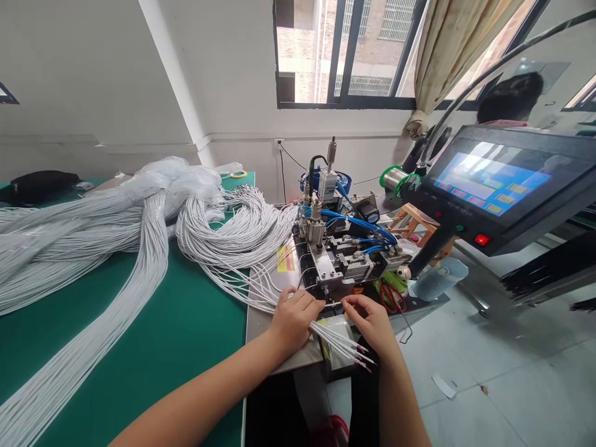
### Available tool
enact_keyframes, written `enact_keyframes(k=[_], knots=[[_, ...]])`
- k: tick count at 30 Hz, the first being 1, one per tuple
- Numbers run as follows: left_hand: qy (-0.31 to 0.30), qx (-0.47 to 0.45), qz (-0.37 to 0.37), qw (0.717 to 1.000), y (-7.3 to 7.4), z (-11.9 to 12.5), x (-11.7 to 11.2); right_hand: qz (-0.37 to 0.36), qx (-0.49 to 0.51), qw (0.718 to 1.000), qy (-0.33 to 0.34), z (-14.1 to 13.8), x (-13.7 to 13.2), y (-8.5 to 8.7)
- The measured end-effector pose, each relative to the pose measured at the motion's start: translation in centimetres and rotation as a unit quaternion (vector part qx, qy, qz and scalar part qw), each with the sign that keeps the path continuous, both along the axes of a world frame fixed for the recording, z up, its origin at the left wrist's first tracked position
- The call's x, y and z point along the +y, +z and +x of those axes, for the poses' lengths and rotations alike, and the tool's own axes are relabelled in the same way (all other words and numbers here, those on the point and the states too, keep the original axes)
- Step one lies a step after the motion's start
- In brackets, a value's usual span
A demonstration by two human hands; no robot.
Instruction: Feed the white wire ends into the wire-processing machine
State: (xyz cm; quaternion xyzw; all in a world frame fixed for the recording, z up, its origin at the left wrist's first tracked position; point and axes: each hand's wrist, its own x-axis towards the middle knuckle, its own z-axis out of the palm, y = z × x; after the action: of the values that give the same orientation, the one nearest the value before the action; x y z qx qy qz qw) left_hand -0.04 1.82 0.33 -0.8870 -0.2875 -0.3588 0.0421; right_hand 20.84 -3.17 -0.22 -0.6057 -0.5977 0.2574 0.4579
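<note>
A bundle of white cables (342, 341) runs under my left hand (298, 316), its pinkish-red tipped ends fanning out past the table edge. The fingers of that hand are wrapped over the cables. Just to the right, my right hand (367, 313) pinches the end of a single white cable (333, 304), which spans the gap between both hands. Right behind my fingertips stands a bench machine (330, 261) with metal cylinders, clamps and blue air hoses. The cables lead back to a large looped heap (242, 230) on the left.
Long white cable bundles (149, 248) lie on a green table (195, 366). A touchscreen panel (493, 180) overhangs the right side. Red-handled scissors (392, 298), a plastic tub (440, 279) and a wire spool (395, 178) are near the machine. Another person (512, 99) is at the back right.
</note>
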Motion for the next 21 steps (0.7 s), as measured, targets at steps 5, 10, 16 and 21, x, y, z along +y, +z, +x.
enact_keyframes(k=[5,10,16,21], knots=[[0.035,0.005,0.026,0.999,0.5,0.2,-0.3,-0.001,0.0,1.0,-0.001,-0.4,0.7,-0.3],[0.026,0.029,0.022,0.999,0.9,-0.1,-0.4,-0.017,0.017,0.999,0.02,-0.4,1.2,-0.6],[0.014,0.035,-0.001,0.999,1.1,-0.3,-0.5,-0.025,0.057,0.997,0.053,0.0,1.4,-1.0],[0.008,0.033,-0.013,0.999,0.9,-0.3,-0.5,-0.055,0.079,0.995,0.004,0.2,1.5,-1.6]])
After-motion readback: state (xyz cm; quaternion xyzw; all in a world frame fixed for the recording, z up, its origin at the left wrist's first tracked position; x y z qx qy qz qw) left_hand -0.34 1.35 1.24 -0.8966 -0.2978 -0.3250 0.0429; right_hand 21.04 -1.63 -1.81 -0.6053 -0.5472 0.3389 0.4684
